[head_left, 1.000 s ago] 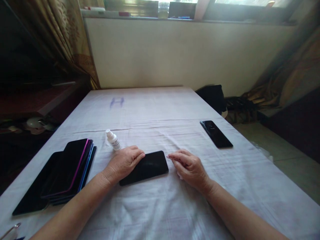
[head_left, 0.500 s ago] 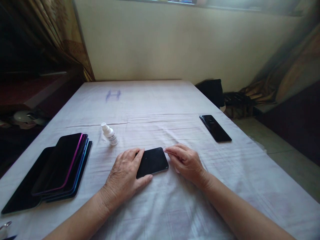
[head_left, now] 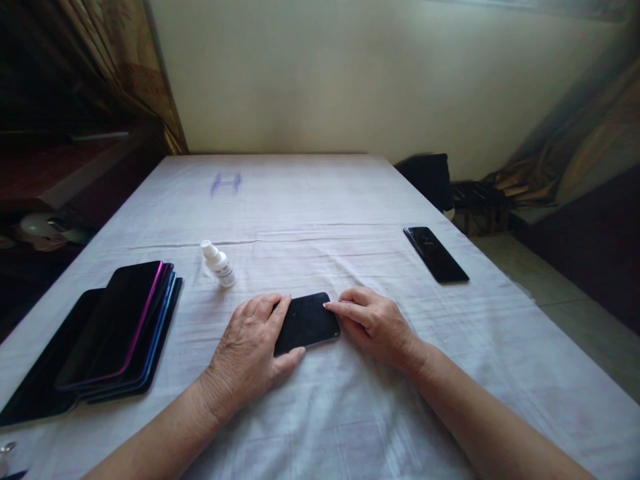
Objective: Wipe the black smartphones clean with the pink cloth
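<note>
Phone (head_left: 309,321) lies flat on the white cloth (head_left: 320,413), screen up, near the table's front edge and between both hands. Left hand (head_left: 250,350) covers its left end: the fingers are spread and lie flat, palm down, and the thumb sits along the near edge, so I think this hand keeps the phone from sliding. Right hand (head_left: 373,321) rests just beside the right end. Its fingers are curled and pressed together, and the forefinger tip touches the top right corner of the screen; if something thin is pinched there, I cannot tell. Small white bottle (head_left: 219,264) lies tilted on the cloth a little behind the left hand. Stack of dark phones (head_left: 117,333) is at the left, well apart. One more black phone (head_left: 436,254) lies alone at the right, also well apart.
</note>
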The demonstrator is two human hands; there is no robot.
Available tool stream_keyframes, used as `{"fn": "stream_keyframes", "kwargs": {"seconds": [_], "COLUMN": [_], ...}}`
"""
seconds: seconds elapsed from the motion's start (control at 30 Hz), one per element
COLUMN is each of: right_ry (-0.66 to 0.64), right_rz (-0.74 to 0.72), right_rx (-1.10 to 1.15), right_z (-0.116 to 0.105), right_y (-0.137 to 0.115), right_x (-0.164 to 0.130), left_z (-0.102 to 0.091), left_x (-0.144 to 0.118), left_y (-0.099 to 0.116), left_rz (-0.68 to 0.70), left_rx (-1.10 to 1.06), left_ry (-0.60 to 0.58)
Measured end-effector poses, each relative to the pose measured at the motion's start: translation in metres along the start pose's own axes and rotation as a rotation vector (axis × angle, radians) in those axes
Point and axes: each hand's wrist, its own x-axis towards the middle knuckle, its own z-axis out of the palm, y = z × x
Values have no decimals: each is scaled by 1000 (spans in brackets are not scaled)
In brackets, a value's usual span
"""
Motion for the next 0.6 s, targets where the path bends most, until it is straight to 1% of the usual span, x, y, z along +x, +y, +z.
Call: {"fn": "stream_keyframes", "kwargs": {"seconds": [0.17,0.33,0.47,0.6], "right_ry": [-4,-54,-6,24], "right_rz": [-52,-100,-114,-81], "right_rx": [12,-8,-66,-114], "right_z": [-4,-9,-6,0], "right_y": [0,-1,0,2], "right_x": [-6,-8,-5,1], "left_z": [1,1,1,1], "left_x": [0,0,1,1], "left_y": [-1,0,0,-2], "left_rz": [13,10,-12,-11], "left_rx": [9,-13,-50,-72], "left_ry": [10,17,11,3]}}
